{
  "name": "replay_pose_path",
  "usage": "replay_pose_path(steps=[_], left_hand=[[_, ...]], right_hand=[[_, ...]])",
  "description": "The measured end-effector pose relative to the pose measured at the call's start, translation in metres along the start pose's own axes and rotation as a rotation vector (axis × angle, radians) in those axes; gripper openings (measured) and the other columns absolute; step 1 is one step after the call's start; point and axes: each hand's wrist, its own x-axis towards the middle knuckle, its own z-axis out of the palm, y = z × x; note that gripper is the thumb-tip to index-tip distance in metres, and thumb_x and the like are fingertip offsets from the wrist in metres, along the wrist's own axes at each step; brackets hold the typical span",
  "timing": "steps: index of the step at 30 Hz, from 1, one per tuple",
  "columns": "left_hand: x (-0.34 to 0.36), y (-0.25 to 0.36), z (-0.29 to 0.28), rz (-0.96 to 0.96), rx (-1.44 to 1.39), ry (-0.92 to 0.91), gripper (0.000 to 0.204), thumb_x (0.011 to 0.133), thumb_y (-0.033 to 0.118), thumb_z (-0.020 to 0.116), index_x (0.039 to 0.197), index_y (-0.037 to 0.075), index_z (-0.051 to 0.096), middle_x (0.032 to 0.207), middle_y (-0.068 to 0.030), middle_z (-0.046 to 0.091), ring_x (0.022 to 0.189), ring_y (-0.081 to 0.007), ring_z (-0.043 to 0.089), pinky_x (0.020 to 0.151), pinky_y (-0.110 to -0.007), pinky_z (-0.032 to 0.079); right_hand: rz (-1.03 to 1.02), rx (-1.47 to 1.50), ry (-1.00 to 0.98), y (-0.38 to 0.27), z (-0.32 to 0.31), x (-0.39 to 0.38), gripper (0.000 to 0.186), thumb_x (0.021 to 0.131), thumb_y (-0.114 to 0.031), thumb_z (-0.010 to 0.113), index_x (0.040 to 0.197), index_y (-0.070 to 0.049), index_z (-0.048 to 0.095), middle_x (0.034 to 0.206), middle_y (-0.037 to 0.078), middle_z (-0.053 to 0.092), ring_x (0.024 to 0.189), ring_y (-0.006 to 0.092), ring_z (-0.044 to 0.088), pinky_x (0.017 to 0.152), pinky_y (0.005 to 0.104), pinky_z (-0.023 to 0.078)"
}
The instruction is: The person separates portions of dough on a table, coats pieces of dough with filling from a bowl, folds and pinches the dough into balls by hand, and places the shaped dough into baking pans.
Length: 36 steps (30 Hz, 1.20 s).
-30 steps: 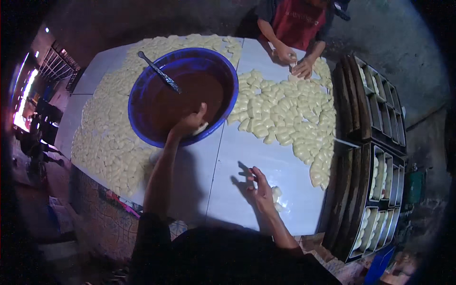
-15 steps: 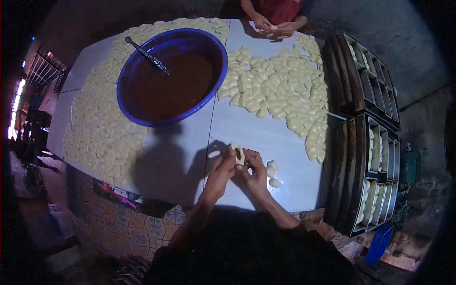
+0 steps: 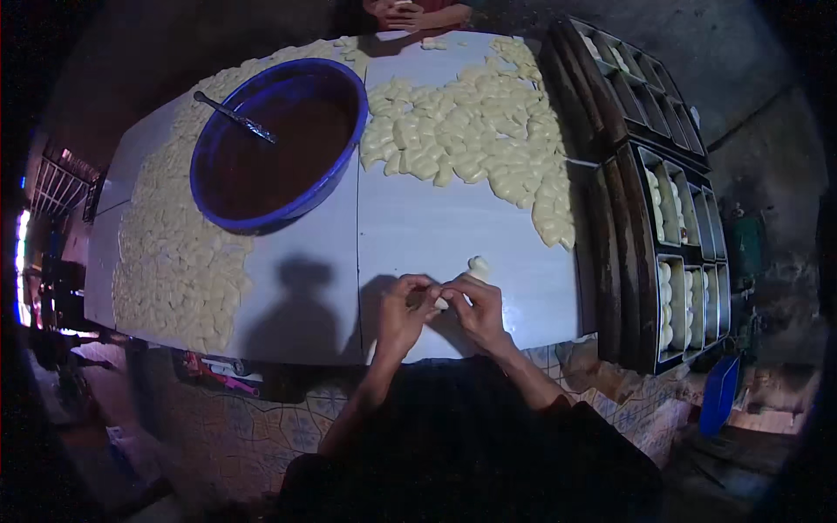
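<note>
white dough (image 3: pixel 441 304) is pinched between both hands (image 3: pixel 404 315)

A small, creamy-white piece of dough (image 3: pixel 441 303) sat between the left hand (image 3: pixel 404 312) and the right hand (image 3: pixel 479 308) — pinched where the fingertips of both met. The part in sight looked smooth and rounded, showing just on the near side of those fingertips; the fingers covered the rest — its full shape could not be told.
</note>
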Motion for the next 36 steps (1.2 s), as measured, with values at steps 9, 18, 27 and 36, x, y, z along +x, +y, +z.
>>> replay_pose_path(steps=[9, 18, 27, 36], left_hand=[[-0.006, -0.02, -0.001, 0.06, -0.072, -0.361, 0.055, 0.078, -0.01, 0.063, 0.126, 0.004, 0.04, 0.088, -0.0059, 0.056, 0.086, -0.0142, 0.062, 0.074, -0.025, 0.05], [0.018, -0.039, -0.013, 0.01, -0.06, -0.006, 0.022, 0.081, -0.001, 0.061, 0.103, -0.004, 0.055, 0.087, -0.0121, 0.062, 0.084, -0.0254, 0.065, 0.079, -0.033, 0.054], [0.013, -0.075, 0.038, 0.806, 1.339, -0.779, 0.057, 0.092, 0.039, 0.054, 0.135, 0.004, 0.044, 0.14, -0.0111, 0.047, 0.135, -0.0242, 0.037, 0.107, -0.062, 0.024], [0.041, -0.072, 0.073, 0.811, 1.377, -0.507, 0.065, 0.087, 0.038, 0.058, 0.14, 0.005, 0.039, 0.146, -0.0182, 0.035, 0.14, -0.0318, 0.026, 0.103, -0.069, 0.018]], right_hand=[[0.625, 0.726, -0.413, 0.028, -0.025, -0.043, 0.041, 0.091, -0.017, 0.061, 0.129, -0.002, 0.054, 0.123, 0.01, 0.058, 0.086, 0.0156, 0.061, 0.068, 0.0301, 0.053], [0.252, 0.037, 0.367, 0.116, -0.051, -0.041, 0.029, 0.085, 0.0, 0.06, 0.114, 0.004, 0.063, 0.106, 0.012, 0.067, 0.098, 0.0189, 0.064, 0.087, 0.0293, 0.05], [0.364, 0.072, 0.427, 0.134, -0.083, -0.026, 0.026, 0.091, -0.006, 0.055, 0.114, 0.004, 0.063, 0.1, 0.009, 0.067, 0.09, 0.0132, 0.061, 0.081, 0.0269, 0.05], [0.255, -0.048, 0.467, 0.114, -0.096, -0.029, 0.025, 0.09, -0.005, 0.057, 0.113, 0.002, 0.063, 0.107, 0.013, 0.067, 0.095, 0.0183, 0.063, 0.085, 0.0294, 0.049]])
